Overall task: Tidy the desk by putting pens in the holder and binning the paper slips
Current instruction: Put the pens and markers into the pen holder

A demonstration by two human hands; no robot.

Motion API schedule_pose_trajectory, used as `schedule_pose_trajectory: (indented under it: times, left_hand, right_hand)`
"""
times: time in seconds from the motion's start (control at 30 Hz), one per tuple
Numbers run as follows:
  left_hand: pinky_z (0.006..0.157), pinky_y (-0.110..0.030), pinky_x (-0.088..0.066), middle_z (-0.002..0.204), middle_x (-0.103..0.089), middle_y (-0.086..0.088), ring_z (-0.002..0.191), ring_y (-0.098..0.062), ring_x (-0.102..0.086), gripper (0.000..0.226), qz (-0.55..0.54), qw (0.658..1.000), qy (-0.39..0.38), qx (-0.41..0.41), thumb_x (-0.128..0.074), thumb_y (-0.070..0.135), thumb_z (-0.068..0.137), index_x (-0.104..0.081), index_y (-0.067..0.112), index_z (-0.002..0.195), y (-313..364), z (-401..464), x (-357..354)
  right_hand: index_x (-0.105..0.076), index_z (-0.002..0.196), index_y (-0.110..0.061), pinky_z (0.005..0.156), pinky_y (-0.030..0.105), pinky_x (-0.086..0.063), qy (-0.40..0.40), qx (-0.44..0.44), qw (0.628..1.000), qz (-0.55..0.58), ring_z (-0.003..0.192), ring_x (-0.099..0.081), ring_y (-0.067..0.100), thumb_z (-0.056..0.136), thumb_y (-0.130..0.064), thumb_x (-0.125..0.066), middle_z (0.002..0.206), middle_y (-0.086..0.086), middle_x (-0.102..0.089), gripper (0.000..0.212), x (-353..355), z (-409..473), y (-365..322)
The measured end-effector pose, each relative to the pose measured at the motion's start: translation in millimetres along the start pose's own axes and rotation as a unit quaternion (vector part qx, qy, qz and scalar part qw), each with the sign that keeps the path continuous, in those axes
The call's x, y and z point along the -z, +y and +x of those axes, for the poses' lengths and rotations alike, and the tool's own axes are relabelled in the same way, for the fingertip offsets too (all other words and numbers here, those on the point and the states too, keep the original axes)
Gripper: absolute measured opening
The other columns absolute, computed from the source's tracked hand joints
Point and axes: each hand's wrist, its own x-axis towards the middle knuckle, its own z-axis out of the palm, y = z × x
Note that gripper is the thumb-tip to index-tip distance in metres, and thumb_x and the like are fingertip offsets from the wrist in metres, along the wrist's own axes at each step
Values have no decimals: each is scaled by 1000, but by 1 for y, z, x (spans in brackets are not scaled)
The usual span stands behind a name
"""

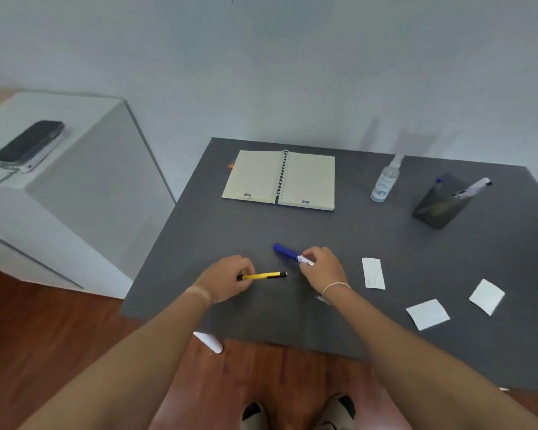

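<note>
I have both hands down on the grey tabletop at once: my left hand has its fingers closed around the black end of the yellow pen, which lies nearly flat, and my right hand has its fingers pinched on the white end of the blue marker, whose blue body points away to the far left. Whether either is already clear of the surface I cannot tell. To do this pickup well, I judge I should lift both straight up before swinging, then carry them to the black holder at the far right, well apart from where I am now, and tip each one upright so it drops point-down instead of knocking the rim; the holder looks tilted in this wide view, so I would feed one pen at a time. The spray bottle stands just left of the holder, so I would come in from the near side. Counting: two pens in my hands, at least two pens already in the holder, three paper slips on the tabletop to my right, plus a small white scrap by my right wrist that I cannot identify. One open spiral notebook lies at the back. No bin shows anywhere in view.
</note>
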Motion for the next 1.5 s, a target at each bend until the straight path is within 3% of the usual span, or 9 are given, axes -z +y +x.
schedule_pose_trajectory:
  times: [0.27, 0.43, 0.53, 0.6, 0.77, 0.93, 1.13, 1.37, 1.5]
  left_hand:
    - [55, -6, -41, 75, -55, 5, 63, -7, -52, 8, -225, 967, 116, -41, -59, 10, 83, -53, 13, 88, 120, 92, 28]
    - [68, -36, -53, 74, -52, 5, 68, -24, -57, 12, -274, 949, 122, -94, -59, 13, 80, -49, 17, 85, 220, 151, 22]
    - [73, -37, -55, 77, -53, 6, 77, -26, -59, 10, -294, 940, 125, -117, -60, 16, 82, -51, 17, 88, 282, 180, 16]
    - [74, -31, -52, 77, -53, 6, 79, -23, -58, 9, -302, 937, 128, -117, -59, 15, 83, -52, 18, 88, 315, 197, 8]
    - [94, -41, -48, 78, -62, 12, 88, -20, -65, 6, -270, 949, 137, -92, -57, 35, 77, -53, 36, 81, 362, 239, -17]
    - [73, 4, -33, 84, -58, 4, 79, -13, -56, 13, -233, 958, 156, -53, -55, 19, 87, -56, 13, 99, 379, 259, -29]
    - [73, -21, -42, 87, -62, 1, 82, -15, -58, 9, -194, 972, 126, -53, -57, 21, 84, -58, 17, 92, 369, 280, -42]
    - [82, -24, -41, 97, -59, 3, 88, -12, -53, 19, -177, 974, 136, -46, -60, 21, 83, -64, 16, 100, 361, 297, -53]
    - [88, -29, -47, 105, -57, 1, 93, -17, -58, 28, -239, 963, 123, -29, -63, 26, 83, -59, 22, 110, 353, 299, -60]
  right_hand:
    - [-54, 93, -11, 57, 17, -39, 216, -57, 935, 275, 72, -49, 17, 78, -12, -70, 80, -2, -53, 22, 128, 16, 15]
    - [-50, 76, -27, 77, 32, -50, 297, -36, 882, 365, 70, -56, 15, 74, -8, -65, 72, -8, -60, 25, 217, 35, 49]
    - [-49, 75, -33, 69, 29, -51, 327, -13, 866, 379, 69, -58, 17, 76, -11, -62, 73, -9, -61, 25, 262, 48, 75]
    - [-51, 85, -26, 57, 17, -48, 332, 4, 871, 361, 66, -57, 15, 81, -12, -60, 74, -10, -59, 17, 285, 59, 91]
    - [-52, 93, -16, 58, 4, -45, 293, 40, 901, 319, 67, -54, 0, 87, -8, -55, 75, -11, -56, 11, 317, 84, 122]
    - [-53, 88, -21, 65, 14, -45, 210, 68, 940, 260, 78, -60, 16, 88, -10, -57, 83, -4, -60, 12, 311, 101, 147]
    - [-57, 91, -15, 57, 4, -43, 164, 83, 963, 197, 66, -58, 5, 87, -10, -57, 88, 2, -59, 7, 293, 112, 168]
    - [-59, 109, -11, 69, 11, -42, 232, 85, 947, 206, 71, -51, -2, 86, -14, -61, 100, -2, -50, 23, 279, 117, 185]
    - [-52, 113, -18, 70, 13, -42, 280, 40, 923, 261, 79, -50, 12, 81, -19, -67, 105, -4, -47, 35, 264, 113, 201]
